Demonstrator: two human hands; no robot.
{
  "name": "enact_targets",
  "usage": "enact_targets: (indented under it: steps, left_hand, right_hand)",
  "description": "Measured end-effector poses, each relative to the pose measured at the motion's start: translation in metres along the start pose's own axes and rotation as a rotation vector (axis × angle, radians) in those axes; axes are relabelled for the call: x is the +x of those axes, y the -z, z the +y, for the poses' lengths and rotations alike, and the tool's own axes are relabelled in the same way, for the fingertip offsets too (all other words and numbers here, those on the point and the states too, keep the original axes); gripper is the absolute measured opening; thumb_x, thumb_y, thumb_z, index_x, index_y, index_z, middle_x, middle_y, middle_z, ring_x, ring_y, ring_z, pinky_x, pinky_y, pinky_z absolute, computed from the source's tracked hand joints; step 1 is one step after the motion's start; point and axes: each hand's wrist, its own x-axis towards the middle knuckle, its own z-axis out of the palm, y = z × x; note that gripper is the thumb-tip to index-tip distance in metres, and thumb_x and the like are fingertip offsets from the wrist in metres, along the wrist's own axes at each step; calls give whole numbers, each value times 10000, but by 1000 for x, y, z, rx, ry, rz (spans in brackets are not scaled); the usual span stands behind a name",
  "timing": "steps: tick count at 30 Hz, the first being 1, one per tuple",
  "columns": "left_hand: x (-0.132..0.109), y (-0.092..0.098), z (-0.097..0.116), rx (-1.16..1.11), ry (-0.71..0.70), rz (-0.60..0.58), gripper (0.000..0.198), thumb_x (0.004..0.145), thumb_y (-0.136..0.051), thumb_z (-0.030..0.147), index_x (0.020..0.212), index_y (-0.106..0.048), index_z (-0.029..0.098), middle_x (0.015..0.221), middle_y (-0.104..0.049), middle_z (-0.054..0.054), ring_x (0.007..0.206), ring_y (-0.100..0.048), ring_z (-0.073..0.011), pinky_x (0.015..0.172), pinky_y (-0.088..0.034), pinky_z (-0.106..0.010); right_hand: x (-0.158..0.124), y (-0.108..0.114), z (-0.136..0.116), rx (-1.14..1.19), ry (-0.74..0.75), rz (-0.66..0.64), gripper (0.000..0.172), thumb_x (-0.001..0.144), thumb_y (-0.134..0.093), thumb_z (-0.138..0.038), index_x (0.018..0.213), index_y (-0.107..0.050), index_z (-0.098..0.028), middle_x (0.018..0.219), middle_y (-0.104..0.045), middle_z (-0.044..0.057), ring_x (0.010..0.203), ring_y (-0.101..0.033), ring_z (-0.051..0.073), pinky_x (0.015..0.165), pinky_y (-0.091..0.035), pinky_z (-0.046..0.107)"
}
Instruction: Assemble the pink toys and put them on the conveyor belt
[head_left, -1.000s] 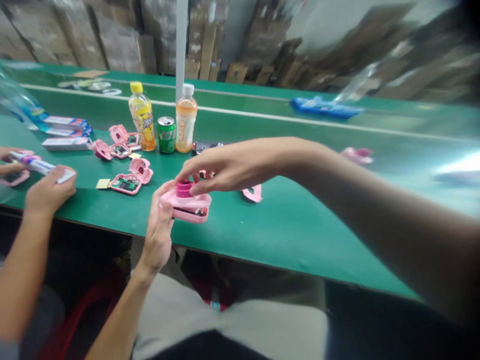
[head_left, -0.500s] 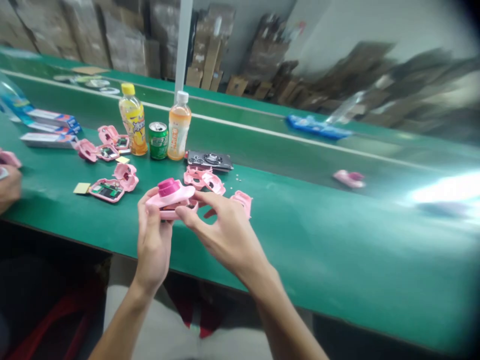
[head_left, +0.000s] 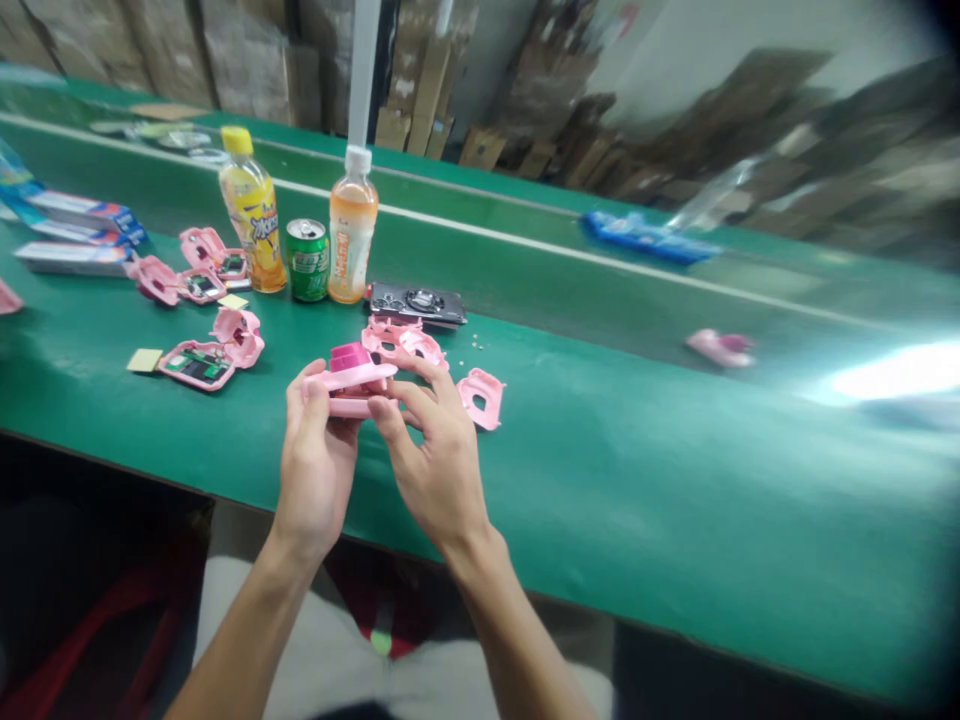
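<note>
Between my two hands, above the table's near edge, is a pink toy camera point(head_left: 352, 378) with a magenta lens ring on top; a gap shows between its two shell halves. My left hand point(head_left: 319, 460) wraps round its left end, thumb on the near side. At the right end, my right hand point(head_left: 435, 450) grips it between thumb and fingers. Just beyond lie pink shell pieces point(head_left: 405, 342), and a pink shell piece with a square hole point(head_left: 482, 398) rests to the right. Left of my hands, an opened pink camera point(head_left: 202, 362) shows a green circuit board.
A yellow-capped bottle point(head_left: 253, 215), a green can point(head_left: 307, 260) and an orange drink bottle point(head_left: 352, 230) stand behind, beside a black device point(head_left: 416, 303). More opened pink cameras point(head_left: 199, 282) and boxes point(head_left: 79, 258) lie left. A blurred pink item point(head_left: 721, 347) sits right.
The toy camera has turned a little, and my right hand has drawn in and become more upright around its right end. The other person's hand at the left edge has gone from view.
</note>
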Motion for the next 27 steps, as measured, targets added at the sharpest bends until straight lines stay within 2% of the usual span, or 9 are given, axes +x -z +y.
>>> enact_targets:
  steps: [3, 7, 10, 13, 18, 22, 27]
  left_hand:
    - [0, 0, -2, 19, 30, -4, 203, 1052, -468, 319, 1153, -577, 181, 1069, -735, -59, 958, -723, -142, 892, -565, -269]
    - [0, 4, -7, 75, 44, -9, 241, 1024, -543, 399, 1190, -550, 224, 1140, -723, -43, 1015, -722, -151, 962, -553, -302]
    - [2, 9, -10, 117, 41, -5, 301, 989, -603, 437, 1210, -529, 248, 1219, -704, -43, 1063, -715, -166, 989, -546, -321]
    - [4, 13, -12, 122, 53, -3, 336, 967, -641, 441, 1222, -519, 260, 1277, -681, -38, 1092, -704, -163, 995, -536, -307]
    - [6, 16, -16, 109, 78, 17, 406, 946, -647, 501, 1239, -519, 249, 1171, -700, -31, 1074, -702, -161, 981, -526, -287]
    - [6, 15, -15, 63, 63, 28, 330, 944, -670, 404, 1195, -534, 239, 1105, -708, -24, 1052, -705, -168, 982, -532, -310]
    - [8, 15, -10, 3, 38, -27, 242, 960, -614, 311, 1168, -533, 218, 1102, -710, -47, 1035, -713, -185, 961, -555, -341]
  right_hand:
    - [-2, 2, 8, -60, 109, 27, 193, 1018, -581, -329, 972, -713, -196, 1255, -660, 110, 1254, -604, 233, 1028, -548, 405]
    - [1, 7, 14, -41, 137, 11, 132, 1000, -617, -293, 962, -717, -216, 1177, -721, 77, 1201, -649, 218, 1039, -537, 401]
    - [1, 6, 17, 43, 89, 10, 70, 969, -664, -281, 949, -691, -219, 1174, -733, 74, 1188, -664, 225, 1031, -542, 406]
    - [-2, 1, 21, 157, 7, 19, 80, 954, -680, -295, 936, -674, -218, 1202, -721, 82, 1209, -654, 233, 1015, -559, 406]
    - [-8, -9, 25, 347, -135, 47, 155, 933, -702, -363, 924, -683, -209, 1278, -677, 94, 1200, -659, 237, 946, -608, 365]
    - [-14, -15, 22, 353, -147, 92, 192, 943, -686, -393, 979, -691, -204, 1292, -677, 100, 1196, -663, 237, 966, -600, 373]
    - [-17, -21, 19, 312, -134, 184, 257, 964, -643, -407, 1125, -618, -209, 1293, -667, 128, 1214, -655, 241, 978, -593, 396]
